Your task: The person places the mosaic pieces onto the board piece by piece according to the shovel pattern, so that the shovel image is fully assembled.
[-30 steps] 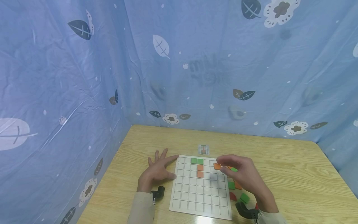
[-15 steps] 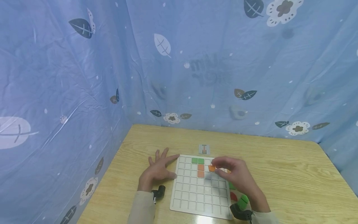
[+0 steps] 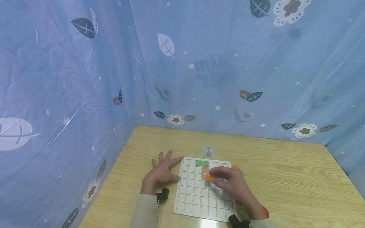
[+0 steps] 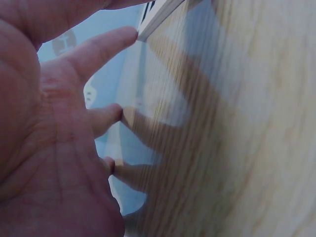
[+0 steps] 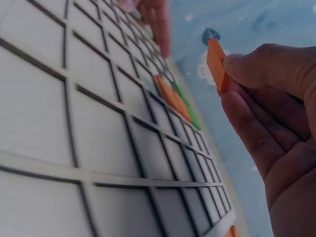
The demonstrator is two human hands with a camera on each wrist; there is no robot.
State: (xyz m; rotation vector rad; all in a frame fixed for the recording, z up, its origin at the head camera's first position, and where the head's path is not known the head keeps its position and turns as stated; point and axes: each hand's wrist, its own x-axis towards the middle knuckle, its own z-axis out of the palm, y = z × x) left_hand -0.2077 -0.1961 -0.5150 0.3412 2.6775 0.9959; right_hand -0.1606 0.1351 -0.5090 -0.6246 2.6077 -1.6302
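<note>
A white grid board [image 3: 189, 199] lies on the wooden table, with two green tiles [image 3: 202, 163] side by side near its far edge. Below the right one, two orange tiles [image 3: 205, 170] sit in a column. My right hand [image 3: 231, 183] pinches another orange tile [image 5: 216, 64] between thumb and fingers; the right wrist view shows it held clear above the board. In the head view it appears just beside the lower orange tile. My left hand [image 3: 161, 173] is spread at the board's left side, thumb and index fingertips at its edge.
A small printed card [image 3: 209, 152] lies beyond the board. Loose pieces lie right of the board, partly hidden by my right arm, among them an orange one [image 3: 235, 167] and a red one [image 3: 265, 212]. Blue patterned curtain [image 3: 182, 79] hangs behind the table [image 3: 293, 171].
My right hand has carried the orange tile leftward and nearer to me over the board, toward the orange column. The left hand keeps its place at the board's edge.
</note>
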